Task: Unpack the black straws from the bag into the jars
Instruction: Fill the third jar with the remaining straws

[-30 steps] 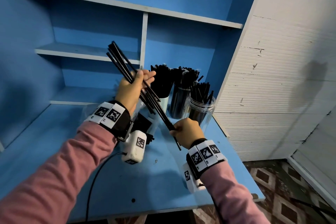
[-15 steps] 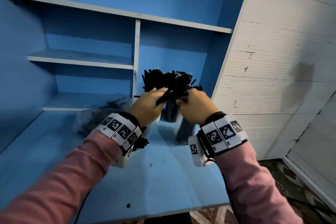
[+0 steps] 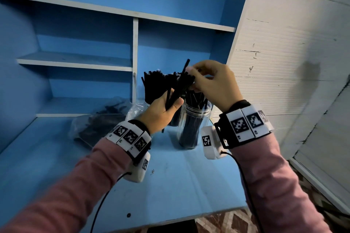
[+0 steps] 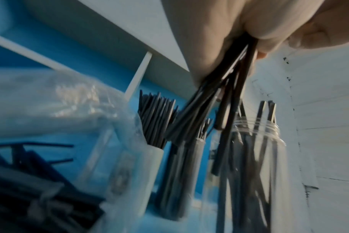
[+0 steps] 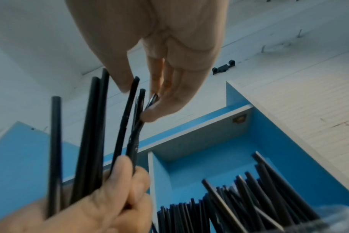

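My left hand (image 3: 164, 108) grips a small bundle of black straws (image 3: 178, 89) near its lower part, holding it roughly upright just above the clear front jar (image 3: 191, 132). In the left wrist view the bundle (image 4: 227, 97) hangs over that jar's mouth (image 4: 255, 126). My right hand (image 3: 191, 75) is above the bundle, and its fingertips (image 5: 155, 110) pinch the top end of a straw (image 5: 137, 110). Two more jars (image 3: 153, 89) packed with straws stand behind. The clear plastic bag (image 3: 98, 121) with straws lies at the left.
A blue desk (image 3: 170, 185) carries the jars and bag, with blue shelves (image 3: 75, 60) behind it. A white panelled wall (image 3: 284, 62) stands close on the right, next to the jars. Wrist-camera cables hang over the desk's front.
The bundle, held level between both hands half a second ago, now stands upright in my left hand over the front jar. My right hand has risen to the straw tops.
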